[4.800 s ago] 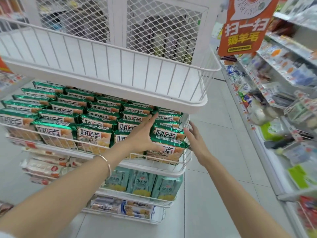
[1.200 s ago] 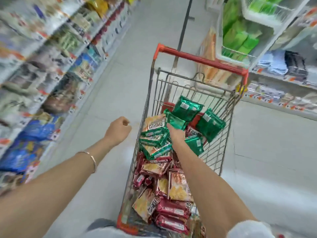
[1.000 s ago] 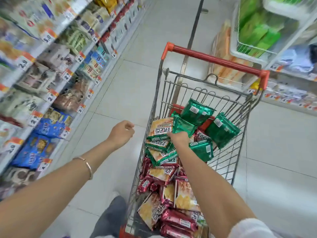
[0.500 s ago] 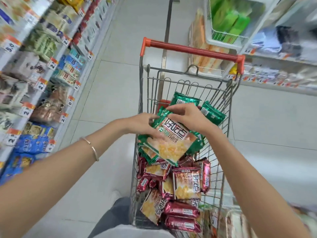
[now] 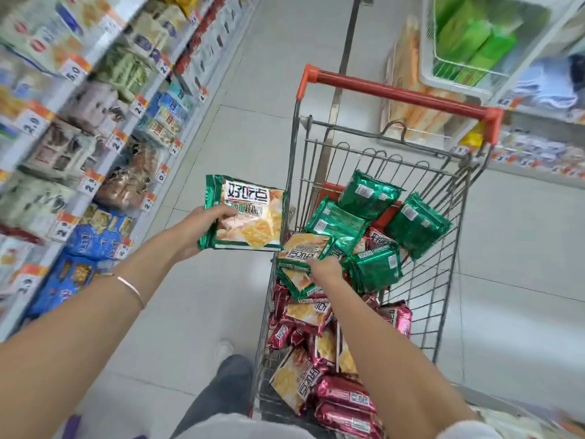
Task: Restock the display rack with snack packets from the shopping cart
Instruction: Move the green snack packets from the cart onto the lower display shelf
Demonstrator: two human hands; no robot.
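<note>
1. Pale floor tiles (image 5: 240,137) run down a shop aisle, with stocked shelves (image 5: 63,122) seen on the left and a white wire basket (image 5: 452,80) of green packs at upper right.
2. A shopping cart (image 5: 437,280) with a red handle is seen ahead, to the right of the left arm.
3. Green snack packets (image 5: 368,193) are piled at its far end, and red packets (image 5: 345,397) are heaped nearer.
4. One green-edged packet (image 5: 247,213) is held face up by the left hand (image 5: 202,229), outside the cart and just beside its left wall. Its left edge is clasped by the fingers (image 5: 221,212).
5. The right hand (image 5: 326,269) is placed on a second packet (image 5: 296,282) in the pile. Its fingers are bent down, but whether they grip it cannot be told.
6. A thin bracelet (image 5: 131,288) is worn on the left wrist.
</note>
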